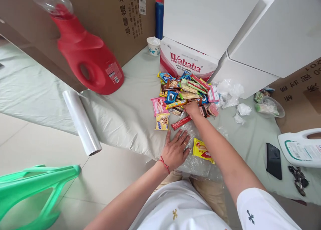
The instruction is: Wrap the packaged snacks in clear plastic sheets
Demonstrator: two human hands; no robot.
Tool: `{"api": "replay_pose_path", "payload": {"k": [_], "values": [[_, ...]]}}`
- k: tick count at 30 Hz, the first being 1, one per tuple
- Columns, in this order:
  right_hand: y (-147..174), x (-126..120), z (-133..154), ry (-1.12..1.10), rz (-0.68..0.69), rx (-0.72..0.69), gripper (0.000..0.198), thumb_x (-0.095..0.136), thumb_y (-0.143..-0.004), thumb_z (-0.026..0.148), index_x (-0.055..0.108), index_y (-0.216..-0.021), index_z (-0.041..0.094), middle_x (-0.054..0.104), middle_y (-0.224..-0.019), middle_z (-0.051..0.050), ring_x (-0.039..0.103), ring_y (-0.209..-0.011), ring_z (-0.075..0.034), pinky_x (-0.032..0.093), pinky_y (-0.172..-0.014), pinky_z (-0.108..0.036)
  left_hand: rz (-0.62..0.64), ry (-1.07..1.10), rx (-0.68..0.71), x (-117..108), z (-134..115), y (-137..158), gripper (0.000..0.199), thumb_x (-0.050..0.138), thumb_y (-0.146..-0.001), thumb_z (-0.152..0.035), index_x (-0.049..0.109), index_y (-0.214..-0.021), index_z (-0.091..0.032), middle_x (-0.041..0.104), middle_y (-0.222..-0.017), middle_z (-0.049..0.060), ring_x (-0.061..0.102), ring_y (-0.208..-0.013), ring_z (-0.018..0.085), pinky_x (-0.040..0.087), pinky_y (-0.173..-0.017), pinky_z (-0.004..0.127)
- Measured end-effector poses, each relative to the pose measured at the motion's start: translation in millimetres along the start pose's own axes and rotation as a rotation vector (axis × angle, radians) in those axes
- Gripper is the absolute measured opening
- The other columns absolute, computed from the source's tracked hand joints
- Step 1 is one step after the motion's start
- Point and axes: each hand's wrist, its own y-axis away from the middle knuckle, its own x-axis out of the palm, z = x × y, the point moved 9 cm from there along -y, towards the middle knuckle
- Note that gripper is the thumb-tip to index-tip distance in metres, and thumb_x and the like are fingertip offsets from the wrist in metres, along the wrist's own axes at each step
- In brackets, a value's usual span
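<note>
Note the left hand (176, 149), grip spread flat, by the front edge of the pale green cloth-covered bench (137, 129); best to press lightly, clear of the yellow rectangular snack packet (203, 151). Farther in, see the right hand (192, 110) lowered onto the heap of multicoloured wrapped snacks (192, 87), grip hidden, impossible to say if pinching. Find that heap well back from the front edge, just before the red-and-white cardboard carton (184, 61). Take single packets gently, without crushing or dragging neighbours.

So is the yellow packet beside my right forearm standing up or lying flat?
Lying flat: the yellow packet shows its broad printed face upward, on the clear plastic. Whether it's sealed, I cannot tell.
</note>
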Motion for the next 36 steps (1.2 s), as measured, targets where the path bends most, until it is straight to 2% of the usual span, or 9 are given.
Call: {"api": "replay_pose_path", "payload": {"k": [6, 11, 15, 19, 24, 28, 31, 34, 36], "values": [[17, -3, 18, -0.271, 0.023, 0.164, 0.022, 0.065, -0.077, 0.016, 0.048, -0.065, 0.023, 0.041, -0.043, 0.007, 0.029, -0.04, -0.008, 0.021, -0.038, -0.022, -0.013, 0.002, -0.004, -1, 0, 0, 0.054, 0.043, -0.102, -0.048, 0.049, -0.15, -0.026, 0.049, -0.157, 0.008, 0.04, -0.149, 0.029, 0.011, -0.125, 0.063], [58, -51, 24, -0.457, 0.122, 0.186, 0.026, 0.062, -0.08, 0.024, 0.041, -0.066, 0.022, 0.043, -0.051, 0.008, 0.02, -0.039, -0.003, 0.016, -0.035, -0.015, 0.001, 0.02, -0.028, 0, 0, 0, 0.056, 0.041, -0.102, -0.048, 0.046, -0.152, -0.024, 0.042, -0.162, 0.009, 0.038, -0.15, 0.029, 0.009, -0.126, 0.064], [119, -113, -4, -0.625, 0.086, 0.114, 0.022, 0.073, -0.073, 0.033, 0.057, -0.079, 0.021, 0.066, -0.067, -0.001, 0.037, -0.043, -0.005, 0.022, -0.034, -0.014, 0.009, 0.021, -0.048, 0, 2, -1, 0.06, 0.043, -0.101, -0.048, 0.042, -0.156, -0.022, 0.041, -0.162, 0.012, 0.037, -0.151, 0.031, 0.005, -0.126, 0.065], [196, -149, -70, -0.6, -0.022, 0.15, 0.027, 0.077, -0.069, 0.04, 0.064, -0.086, 0.023, 0.072, -0.072, -0.003, 0.042, -0.041, -0.008, 0.024, -0.032, -0.018, 0.037, 0.027, -0.042, 0, 1, 0, 0.064, 0.045, -0.1, -0.05, 0.039, -0.157, -0.022, 0.041, -0.162, 0.013, 0.035, -0.151, 0.033, 0.003, -0.126, 0.065], [262, -128, -139, -0.653, 0.045, 0.296, 0.03, 0.076, -0.07, 0.05, 0.065, -0.082, 0.024, 0.068, -0.062, -0.002, 0.04, -0.035, -0.008, 0.024, -0.033, -0.02, 0.079, 0.025, -0.02, -2, -3, 4, 0.061, 0.045, -0.1, -0.051, 0.043, -0.155, -0.027, 0.034, -0.165, 0.011, 0.033, -0.152, 0.034, -0.002, -0.123, 0.069], [264, -102, -152, -0.695, 0.137, 0.292, 0.032, 0.074, -0.074, 0.052, 0.06, -0.078, 0.023, 0.07, -0.065, -0.002, 0.044, -0.039, -0.008, 0.03, -0.037, -0.02, 0.1, -0.013, -0.049, -1, -3, 5, 0.058, 0.042, -0.102, -0.048, 0.041, -0.156, -0.027, 0.029, -0.167, 0.011, 0.033, -0.152, 0.033, -0.006, -0.122, 0.07], [249, -95, -158, -0.565, 0.175, 0.267, 0.033, 0.071, -0.076, 0.055, 0.059, -0.079, 0.024, 0.071, -0.068, -0.001, 0.043, -0.04, -0.01, 0.029, -0.039, -0.022, 0.099, -0.057, -0.091, -1, -2, 7, 0.058, 0.041, -0.102, -0.045, 0.04, -0.157, -0.026, 0.03, -0.167, 0.013, 0.036, -0.151, 0.034, -0.002, -0.121, 0.072], [235, -106, -166, -0.142, 0.191, 0.198, 0.036, 0.064, -0.083, 0.058, 0.059, -0.07, 0.024, 0.068, -0.062, -0.001, 0.043, -0.042, -0.013, 0.033, -0.044, -0.027, 0.109, -0.088, -0.107, 0, -2, 9, 0.057, 0.04, -0.103, -0.043, 0.04, -0.157, -0.025, 0.031, -0.166, 0.015, 0.037, -0.15, 0.035, 0.001, -0.12, 0.074], [228, -127, -163, 0.173, 0.082, 0.118, 0.039, 0.057, -0.09, 0.059, 0.062, -0.07, 0.025, 0.065, -0.059, -0.001, 0.051, -0.049, -0.018, 0.04, -0.051, -0.031, 0.114, -0.099, -0.102, 1, -2, 10, 0.058, 0.04, -0.103, -0.043, 0.039, -0.158, -0.024, 0.032, -0.165, 0.015, 0.037, -0.15, 0.034, 0.001, -0.12, 0.074]]}}
